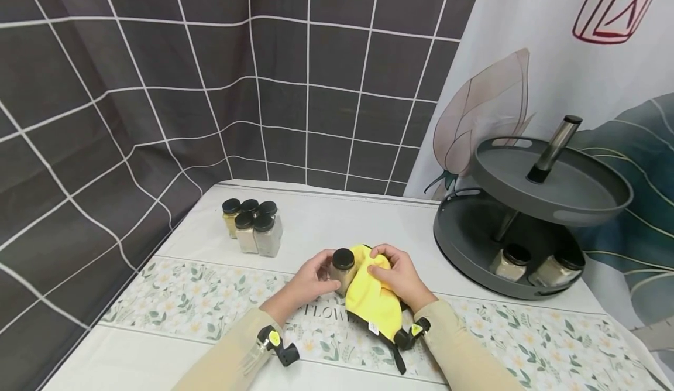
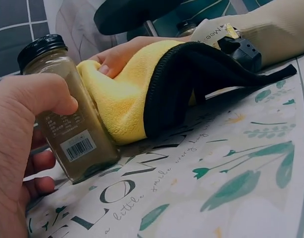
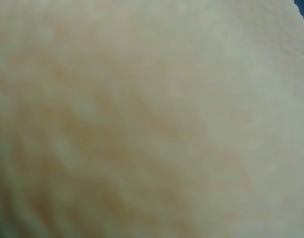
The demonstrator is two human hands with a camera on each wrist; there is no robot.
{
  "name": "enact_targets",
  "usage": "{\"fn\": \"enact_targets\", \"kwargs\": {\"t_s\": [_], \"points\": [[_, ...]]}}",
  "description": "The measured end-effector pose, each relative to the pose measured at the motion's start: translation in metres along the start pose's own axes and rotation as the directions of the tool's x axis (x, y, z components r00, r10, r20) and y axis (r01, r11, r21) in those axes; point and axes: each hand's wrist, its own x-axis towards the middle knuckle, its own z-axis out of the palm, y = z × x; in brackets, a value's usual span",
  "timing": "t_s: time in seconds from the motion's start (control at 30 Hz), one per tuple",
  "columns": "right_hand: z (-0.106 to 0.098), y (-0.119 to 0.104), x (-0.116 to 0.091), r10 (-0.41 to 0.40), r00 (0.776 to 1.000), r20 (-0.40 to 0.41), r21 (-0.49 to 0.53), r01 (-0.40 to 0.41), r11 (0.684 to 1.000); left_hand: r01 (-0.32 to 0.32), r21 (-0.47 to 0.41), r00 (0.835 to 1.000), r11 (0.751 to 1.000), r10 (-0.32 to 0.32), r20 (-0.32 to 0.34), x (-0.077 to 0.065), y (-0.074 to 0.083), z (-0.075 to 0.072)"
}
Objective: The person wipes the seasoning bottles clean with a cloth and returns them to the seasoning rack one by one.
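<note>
My left hand (image 1: 312,281) grips a square glass spice jar (image 1: 342,274) with a black lid, thumb across its front and fingers behind. In the left wrist view the jar (image 2: 75,124) shows brownish contents and a barcode label, its base at the tablecloth. A yellow cloth (image 1: 371,288) with black edging is bunched in my right hand (image 1: 401,277), thumb and fingers pinching its upper part. The cloth lies against the jar's right side. Blurred cloth (image 3: 152,119) fills nearly all of the right wrist view and hides the right fingers there.
Several black-lidded spice jars (image 1: 255,227) stand grouped at the back left. On the right is a two-tier grey round tray (image 1: 453,244) with a central post; two jars (image 1: 511,262) sit on its lower tier. A dark grid-patterned curtain (image 1: 337,110) hangs behind the table.
</note>
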Motion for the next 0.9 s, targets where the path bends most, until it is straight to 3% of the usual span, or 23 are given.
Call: {"fn": "enact_targets", "kwargs": {"t_s": [0.17,0.3,0.47,0.5,0.67,0.77,0.9], "points": [[0.003,-0.009,-0.004,-0.031,0.999,0.023,-0.004,0.031,1.000,0.016,0.041,0.998,0.999,-0.013,-0.067,0.003,-0.011,0.003],[0.013,-0.028,-0.011,-0.130,0.992,0.007,-0.048,0.130,0.990,0.029,0.047,0.998,0.998,-0.025,-0.064,0.003,-0.013,0.003],[0.024,-0.042,-0.013,-0.272,0.961,0.039,-0.210,0.274,0.938,0.010,0.046,0.997,0.999,-0.007,-0.076,0.003,-0.008,0.003],[0.024,-0.038,-0.012,-0.267,0.963,0.048,-0.260,0.270,0.927,0.006,0.044,0.997,0.999,-0.003,-0.078,0.002,-0.002,0.002],[0.018,-0.010,-0.004,-0.114,0.993,0.044,-0.453,0.121,0.883,0.009,0.035,0.997,0.999,-0.006,-0.077,0.002,-0.003,0.002],[0.015,-0.003,-0.003,-0.115,0.993,0.032,-0.400,0.118,0.909,0.009,0.049,0.997,0.999,-0.005,-0.078,0.004,-0.012,0.003],[0.015,-0.012,-0.005,-0.173,0.985,-0.030,-0.215,0.162,0.963,-0.017,0.103,0.997,0.995,0.024,-0.072,0.004,-0.009,0.004]]}}
